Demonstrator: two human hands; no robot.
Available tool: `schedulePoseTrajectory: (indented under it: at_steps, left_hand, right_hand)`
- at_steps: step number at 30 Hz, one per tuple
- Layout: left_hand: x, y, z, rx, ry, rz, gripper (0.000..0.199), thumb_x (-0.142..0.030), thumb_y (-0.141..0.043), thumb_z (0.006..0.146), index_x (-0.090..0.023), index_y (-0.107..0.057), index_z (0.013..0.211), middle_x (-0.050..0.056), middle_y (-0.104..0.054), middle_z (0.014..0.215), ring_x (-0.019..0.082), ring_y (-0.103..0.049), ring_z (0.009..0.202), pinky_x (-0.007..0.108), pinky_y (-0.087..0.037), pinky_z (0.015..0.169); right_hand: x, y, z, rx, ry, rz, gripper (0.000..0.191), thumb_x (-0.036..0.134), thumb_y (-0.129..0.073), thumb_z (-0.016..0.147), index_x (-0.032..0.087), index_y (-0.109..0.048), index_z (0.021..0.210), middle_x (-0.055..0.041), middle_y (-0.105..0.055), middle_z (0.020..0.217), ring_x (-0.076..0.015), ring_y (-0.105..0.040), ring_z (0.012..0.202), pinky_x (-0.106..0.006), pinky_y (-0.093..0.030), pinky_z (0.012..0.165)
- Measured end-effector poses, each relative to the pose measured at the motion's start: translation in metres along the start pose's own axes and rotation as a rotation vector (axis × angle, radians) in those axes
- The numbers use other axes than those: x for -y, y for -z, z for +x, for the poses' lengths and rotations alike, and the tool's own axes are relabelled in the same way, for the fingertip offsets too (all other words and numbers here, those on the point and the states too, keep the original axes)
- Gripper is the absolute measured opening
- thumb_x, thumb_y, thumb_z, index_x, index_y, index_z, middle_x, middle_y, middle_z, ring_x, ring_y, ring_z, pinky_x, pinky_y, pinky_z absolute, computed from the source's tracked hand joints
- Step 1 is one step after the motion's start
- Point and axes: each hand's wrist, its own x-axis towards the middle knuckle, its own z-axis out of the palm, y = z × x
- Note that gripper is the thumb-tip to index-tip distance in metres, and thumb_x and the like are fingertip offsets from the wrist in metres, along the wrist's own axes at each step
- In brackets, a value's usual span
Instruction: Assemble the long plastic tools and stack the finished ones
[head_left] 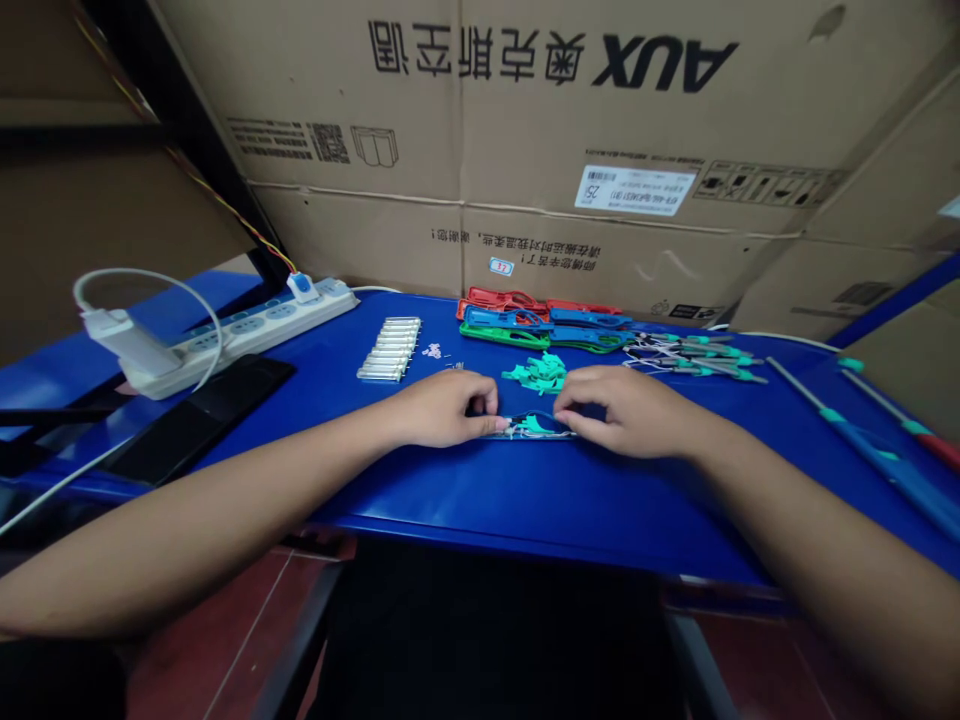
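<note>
A blue plastic handle shell (537, 415), with a green trigger-like piece and thin wires in it, lies on the blue table between my hands. My left hand (446, 408) is closed, thumb and fingers pinching at the shell's left end near a small metallic part. At the right end my right hand (637, 410) has its thumb and forefinger pinched by the wires; its fingertips partly hide what they grip. Just behind the shell sits a pile of green plastic pieces (546, 373).
Red, blue and green handle shells (517, 318) are stacked behind. Metal rods with wires (694, 357) lie right of them, near long blue and red lighter-like tools (877, 455). Silvery cylinders (390, 350), a power strip (247, 330) and a black phone (202, 415) are left. Cardboard (525, 120) walls the back.
</note>
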Motion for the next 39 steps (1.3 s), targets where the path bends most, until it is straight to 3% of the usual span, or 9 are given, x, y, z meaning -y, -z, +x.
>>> schedulePoseTrajectory:
  at_steps: [5,11,15,18,24,39]
  left_hand:
    - [-0.003,-0.005,0.004,0.006,-0.044,-0.032,0.028,-0.046,-0.066,0.086,-0.018,-0.065,0.087,0.001,-0.065,0.082,0.014,-0.056,0.073,0.026,-0.039,0.065]
    - [-0.009,0.008,0.016,0.02,-0.098,0.001,0.027,-0.045,-0.066,0.086,-0.021,-0.071,0.097,0.003,-0.065,0.093,0.015,-0.06,0.079,0.027,-0.045,0.071]
    - [-0.02,0.013,0.023,0.079,-0.344,-0.038,0.016,-0.03,-0.066,0.088,-0.021,-0.073,0.099,0.004,-0.066,0.095,0.016,-0.062,0.089,0.03,-0.048,0.083]
    - [-0.022,0.007,0.024,0.092,-0.42,-0.059,0.016,-0.028,-0.069,0.087,-0.021,-0.075,0.099,0.004,-0.065,0.093,0.016,-0.062,0.09,0.03,-0.05,0.084]
    - [-0.012,-0.009,0.02,0.077,-0.414,-0.165,0.018,-0.026,-0.071,0.087,-0.022,-0.076,0.103,0.004,-0.063,0.098,0.015,-0.063,0.09,0.03,-0.052,0.087]
    - [-0.005,-0.014,0.019,0.083,-0.356,-0.247,0.017,-0.027,-0.073,0.085,-0.024,-0.079,0.101,0.006,-0.064,0.103,0.015,-0.063,0.092,0.031,-0.052,0.088]
  right_hand:
    - [-0.012,0.006,-0.021,0.006,-0.028,-0.002,0.018,0.028,-0.054,0.094,0.02,-0.07,0.097,-0.0054,-0.07,0.095,-0.0178,-0.063,0.085,-0.032,-0.047,0.076]
    - [-0.028,0.018,-0.036,-0.202,-0.047,0.031,0.015,0.028,-0.058,0.093,0.02,-0.071,0.094,-0.006,-0.07,0.093,-0.0177,-0.064,0.085,-0.032,-0.048,0.079]
    - [-0.015,0.006,-0.033,-0.074,0.12,0.075,0.016,0.027,-0.06,0.093,0.021,-0.073,0.101,-0.0056,-0.069,0.097,-0.0164,-0.063,0.088,-0.03,-0.048,0.08]
    - [-0.006,-0.004,-0.029,0.012,0.184,0.025,0.017,0.028,-0.061,0.093,0.022,-0.075,0.101,-0.0043,-0.067,0.095,-0.0164,-0.062,0.087,-0.03,-0.047,0.077]
    - [-0.007,-0.009,-0.028,0.026,0.163,0.041,0.017,0.026,-0.062,0.093,0.022,-0.075,0.103,-0.0033,-0.066,0.092,-0.0154,-0.061,0.085,-0.028,-0.046,0.075]
    - [-0.005,-0.009,-0.027,0.046,0.086,0.115,0.016,0.023,-0.065,0.09,0.021,-0.078,0.099,-0.0038,-0.067,0.092,-0.0151,-0.062,0.083,-0.027,-0.048,0.073]
